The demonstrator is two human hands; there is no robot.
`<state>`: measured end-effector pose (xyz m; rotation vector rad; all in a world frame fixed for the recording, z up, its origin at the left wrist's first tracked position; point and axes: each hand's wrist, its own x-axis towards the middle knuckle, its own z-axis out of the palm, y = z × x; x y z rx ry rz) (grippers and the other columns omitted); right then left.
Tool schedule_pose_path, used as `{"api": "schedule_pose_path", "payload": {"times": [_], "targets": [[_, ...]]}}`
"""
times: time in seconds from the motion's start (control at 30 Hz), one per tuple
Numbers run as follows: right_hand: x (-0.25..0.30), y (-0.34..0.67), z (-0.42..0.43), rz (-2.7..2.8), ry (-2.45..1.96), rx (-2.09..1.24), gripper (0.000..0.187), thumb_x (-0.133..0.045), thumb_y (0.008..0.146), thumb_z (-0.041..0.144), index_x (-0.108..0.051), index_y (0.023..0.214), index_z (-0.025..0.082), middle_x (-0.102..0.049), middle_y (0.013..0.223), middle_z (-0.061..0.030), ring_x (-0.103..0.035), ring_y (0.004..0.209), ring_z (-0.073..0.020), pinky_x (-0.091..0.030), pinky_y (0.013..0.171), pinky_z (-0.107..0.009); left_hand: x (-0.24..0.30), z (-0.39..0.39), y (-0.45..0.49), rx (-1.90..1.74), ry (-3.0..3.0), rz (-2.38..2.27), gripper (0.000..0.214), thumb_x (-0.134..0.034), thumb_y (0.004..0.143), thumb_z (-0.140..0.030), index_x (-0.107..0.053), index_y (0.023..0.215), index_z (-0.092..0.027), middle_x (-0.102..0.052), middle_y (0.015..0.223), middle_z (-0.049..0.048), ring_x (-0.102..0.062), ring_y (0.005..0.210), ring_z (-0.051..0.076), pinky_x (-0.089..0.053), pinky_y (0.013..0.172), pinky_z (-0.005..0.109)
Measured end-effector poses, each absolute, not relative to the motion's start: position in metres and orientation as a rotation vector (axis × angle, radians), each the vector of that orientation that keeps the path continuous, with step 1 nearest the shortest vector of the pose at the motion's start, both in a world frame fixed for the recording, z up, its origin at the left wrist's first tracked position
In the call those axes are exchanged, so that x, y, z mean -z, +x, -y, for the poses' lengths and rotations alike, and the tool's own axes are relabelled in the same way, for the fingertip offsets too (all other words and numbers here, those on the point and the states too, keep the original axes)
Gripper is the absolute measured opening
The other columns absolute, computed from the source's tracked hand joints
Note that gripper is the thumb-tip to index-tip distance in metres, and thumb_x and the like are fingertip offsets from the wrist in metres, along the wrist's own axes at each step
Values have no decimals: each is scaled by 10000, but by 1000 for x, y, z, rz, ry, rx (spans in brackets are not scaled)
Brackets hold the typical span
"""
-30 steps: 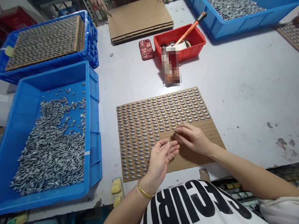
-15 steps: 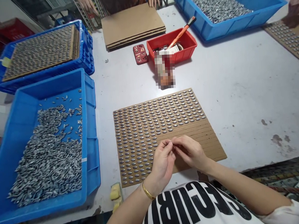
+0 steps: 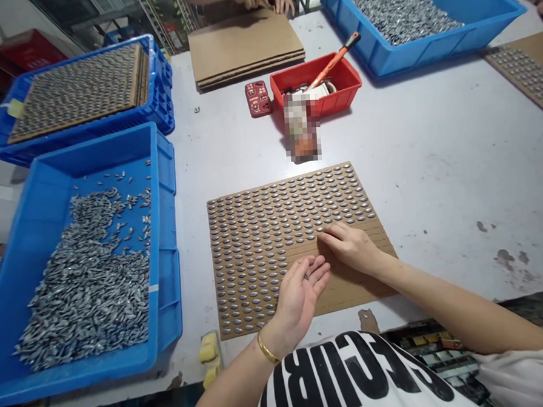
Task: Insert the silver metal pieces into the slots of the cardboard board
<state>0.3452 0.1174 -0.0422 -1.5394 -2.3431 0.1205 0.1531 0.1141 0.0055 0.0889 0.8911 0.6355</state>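
A cardboard sheet (image 3: 343, 282) lies before me, with rows of small grey metal pieces, pointed at both ends, set along its ridges; its lower right part is bare ridged cardboard. Palm up over the sheet, my left hand (image 3: 299, 296) is cupped with fingers half curled, and a small grey metal piece (image 3: 306, 277) rests at its fingers. My right hand (image 3: 351, 247) is pinched closed, fingertips down on the cardboard at the end of a partly filled row. A bit of a grey piece shows at those fingertips; the rest is hidden.
A blue bin (image 3: 167, 294) of loose metal pieces stands left, with a blue crate (image 3: 162, 81) of filled sheets behind. Across the table are stacked cardboard (image 3: 245, 44) under another person's hands, a red tray (image 3: 339, 97), a red plate (image 3: 257, 99) and another blue bin (image 3: 409, 56).
My hands, together before, are now apart. The right one has moved up to the cardboard row, while the left has opened into a cup. The other person's hands have come together over the stack.
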Motion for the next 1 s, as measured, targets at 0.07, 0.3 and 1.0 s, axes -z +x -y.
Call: {"api": "schedule_pose_path", "payload": {"times": [0.07,0.3,1.0], "targets": [[43,344,-117,2336,-1564,-109,234,-447,913,112,-639,1031,173,-628,980,-109,-546,898,-212,-486,743,-319,-6,-117,152,-629,75,-887,198,-605,848,-326,-583,939,-151,-641,1152,148,-629,1076,241,-422,1023,395],[28,335,-111,2122,-1590,-237,233,-467,906,131,-618,1072,194,-626,1040,-104,-574,943,-206,-495,778,-319,-13,-128,152,-627,22,-796,379,-507,877,-494,-584,1031,-157,-597,1231,164,-567,1171,253,-417,1031,393],[20,345,-86,1759,-1581,-495,193,-529,902,214,-632,1064,224,-654,955,-74,-611,871,-200,-518,736,-334,-51,-168,79,-917,697,-1145,236,-616,828,-295,-633,1043,-199,-622,1190,99,-567,1132,239,-426,1006,423]]}}
